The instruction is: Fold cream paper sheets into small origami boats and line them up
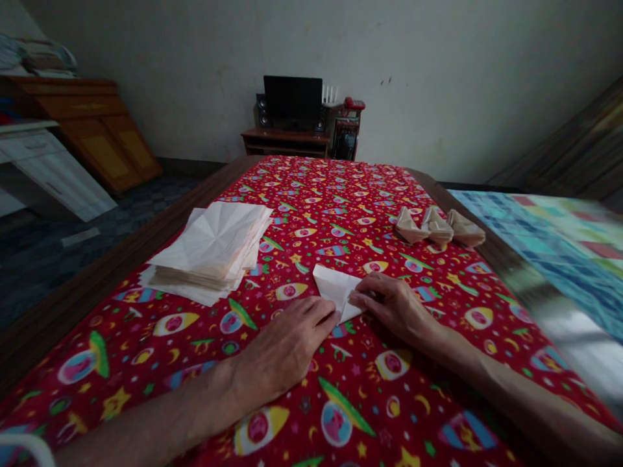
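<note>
1. On the red patterned cloth (292,395), the folded white paper (335,288) is partly hidden under the left hand (282,347) and right hand (394,305).
2. Right of the cloth, the checked bedspread (549,259) blurs and runs off the edge.
3. Left of the cloth, the bedding (39,55) is cut off.
4. Beyond the cloth, the small items (346,126) beside the dark screen (293,97) are too small to tell.

Red print cloth (311,188), paper stack (209,250), 3 folded pcs (438,227)

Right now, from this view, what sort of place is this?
Probably a room in a home: a wooden cabinet, a dark screen on a low stand, and what may be a bed under a checked cover.
</note>
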Tool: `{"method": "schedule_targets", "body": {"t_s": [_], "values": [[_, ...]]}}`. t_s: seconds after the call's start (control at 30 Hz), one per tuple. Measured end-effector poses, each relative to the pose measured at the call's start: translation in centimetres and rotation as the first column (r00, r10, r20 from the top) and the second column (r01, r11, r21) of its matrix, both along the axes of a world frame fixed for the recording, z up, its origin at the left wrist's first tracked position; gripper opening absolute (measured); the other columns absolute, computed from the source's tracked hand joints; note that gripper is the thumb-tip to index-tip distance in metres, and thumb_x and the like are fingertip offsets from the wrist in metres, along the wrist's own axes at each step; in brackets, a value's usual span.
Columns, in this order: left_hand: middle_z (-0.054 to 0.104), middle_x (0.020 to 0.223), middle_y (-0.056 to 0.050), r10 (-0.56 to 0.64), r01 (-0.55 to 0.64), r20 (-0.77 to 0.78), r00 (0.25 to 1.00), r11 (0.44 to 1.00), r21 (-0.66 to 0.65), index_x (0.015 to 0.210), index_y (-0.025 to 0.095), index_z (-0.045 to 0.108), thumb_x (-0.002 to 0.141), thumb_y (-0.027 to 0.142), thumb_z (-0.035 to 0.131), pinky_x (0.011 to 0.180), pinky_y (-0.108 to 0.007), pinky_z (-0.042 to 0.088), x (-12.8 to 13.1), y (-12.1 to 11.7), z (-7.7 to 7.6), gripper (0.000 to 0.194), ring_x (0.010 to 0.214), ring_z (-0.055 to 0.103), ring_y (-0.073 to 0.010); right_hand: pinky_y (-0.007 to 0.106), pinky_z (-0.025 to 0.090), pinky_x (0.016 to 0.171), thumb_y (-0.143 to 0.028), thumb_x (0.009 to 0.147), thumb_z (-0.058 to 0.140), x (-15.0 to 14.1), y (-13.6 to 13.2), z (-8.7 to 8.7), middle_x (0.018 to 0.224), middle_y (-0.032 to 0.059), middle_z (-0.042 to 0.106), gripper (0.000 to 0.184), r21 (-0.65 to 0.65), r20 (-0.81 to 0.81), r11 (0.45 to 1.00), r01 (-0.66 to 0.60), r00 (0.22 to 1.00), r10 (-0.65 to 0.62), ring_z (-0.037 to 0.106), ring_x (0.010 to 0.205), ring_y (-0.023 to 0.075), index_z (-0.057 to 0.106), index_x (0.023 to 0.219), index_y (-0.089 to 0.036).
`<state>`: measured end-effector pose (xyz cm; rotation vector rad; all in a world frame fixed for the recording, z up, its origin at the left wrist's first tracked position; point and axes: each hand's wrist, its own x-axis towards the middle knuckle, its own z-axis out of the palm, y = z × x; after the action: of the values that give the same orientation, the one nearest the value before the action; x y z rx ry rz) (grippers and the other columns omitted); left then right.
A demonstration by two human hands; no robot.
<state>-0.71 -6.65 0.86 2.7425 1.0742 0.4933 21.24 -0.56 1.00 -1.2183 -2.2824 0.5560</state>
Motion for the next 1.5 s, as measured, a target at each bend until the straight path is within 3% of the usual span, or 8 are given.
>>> {"method": "schedule_targets", "body": {"t_s": [0.27, 0.37, 0.47, 0.67, 1.07, 1.33, 1.5], "values": [[0.052, 0.12, -0.009, 0.003, -0.003, 0.041, 0.999, 1.0, -0.003, 0.121, 0.012, 0.049, 0.081, -0.001, 0.042, 0.099, -0.036, 0.045, -0.04, -0.48, -0.16, 0.042, 0.113, 0.046, -0.0218, 0.022, 0.035, 0.053, -0.037, 0.086, 0.056, -0.09, 0.48, -0.29, 0.065, -0.0007, 0.061, 0.021, 0.022, 0.058, 1.0, -0.009, 0.998, 0.008, 0.053, 0.058, 0.0117, 0.064, 0.075, -0.02], [0.053, 0.12, -0.01, 0.022, -0.024, 0.099, 0.995, 1.0, 0.011, 0.132, 0.011, 0.04, 0.083, 0.0, 0.038, 0.101, -0.035, 0.044, 0.08, -0.65, -0.27, 0.05, 0.113, 0.046, -0.0207, 0.022, 0.035, 0.055, -0.036, 0.086, 0.056, -0.18, 0.39, -0.16, 0.069, 0.0007, 0.063, 0.022, 0.024, 0.069, 0.999, -0.028, 0.997, 0.026, 0.054, 0.06, 0.0121, 0.064, 0.076, -0.019], [0.053, 0.119, -0.01, 0.046, -0.047, 0.057, 0.997, 0.999, 0.006, 0.139, 0.013, 0.03, 0.084, 0.0, 0.038, 0.099, -0.037, 0.045, 0.29, -0.82, -0.28, 0.058, 0.111, 0.047, -0.0219, 0.022, 0.035, 0.054, -0.036, 0.087, 0.055, -0.3, 0.35, -0.09, 0.068, 0.0014, 0.062, 0.023, 0.041, 0.084, 0.999, -0.018, 0.996, 0.015, 0.054, 0.059, 0.012, 0.064, 0.076, -0.018], [0.052, 0.115, -0.008, 0.038, -0.039, -0.048, 0.998, 0.999, -0.013, 0.127, 0.016, 0.046, 0.084, 0.003, 0.039, 0.095, -0.037, 0.047, 0.58, -0.89, 0.07, 0.046, 0.108, 0.047, -0.022, 0.021, 0.033, 0.051, -0.033, 0.086, 0.055, -0.5, 0.55, -0.32, 0.064, 0.0005, 0.061, 0.021, 0.072, 0.077, 0.997, -0.005, 0.997, -0.001, 0.051, 0.054, 0.0106, 0.062, 0.075, -0.018], [0.051, 0.116, -0.009, 0.031, -0.032, -0.148, 0.989, 0.999, -0.004, 0.122, 0.013, 0.048, 0.082, 0.003, 0.041, 0.094, -0.038, 0.046, 0.7, -1.04, 0.49, 0.042, 0.106, 0.046, -0.0239, 0.022, 0.031, 0.051, -0.035, 0.089, 0.051, -0.72, 0.17, -0.57, 0.066, 0.0018, 0.058, 0.025, 0.129, 0.122, 0.992, 0.011, 0.992, -0.027, 0.05, 0.056, 0.0115, 0.058, 0.073, -0.017], [0.042, 0.137, -0.01, 0.019, -0.017, -0.085, 0.996, 1.0, 0.022, 0.127, 0.011, 0.046, 0.081, 0.002, 0.041, 0.103, -0.04, 0.04, 0.38, -0.72, 0.19, 0.047, 0.121, 0.038, -0.0254, 0.024, 0.037, 0.06, -0.033, 0.089, 0.051, -0.42, 0.05, -0.65, 0.074, 0.0032, 0.058, 0.018, 0.213, 0.121, 0.977, 0.01, 0.992, -0.037, 0.052, 0.066, 0.0138, 0.055, 0.079, -0.018], [0.042, 0.139, -0.009, -0.011, 0.011, -0.076, 0.997, 1.0, -0.001, 0.126, 0.011, 0.049, 0.085, 0.006, 0.041, 0.105, -0.042, 0.038, 0.17, -0.28, 0.22, 0.042, 0.121, 0.037, -0.0251, 0.028, 0.043, 0.061, -0.025, 0.088, 0.049, -0.17, 0.03, -0.74, 0.078, 0.0063, 0.06, 0.01, 0.315, 0.09, 0.949, 0.031, 0.994, -0.062, 0.055, 0.071, 0.0174, 0.057, 0.083, -0.019]]}}
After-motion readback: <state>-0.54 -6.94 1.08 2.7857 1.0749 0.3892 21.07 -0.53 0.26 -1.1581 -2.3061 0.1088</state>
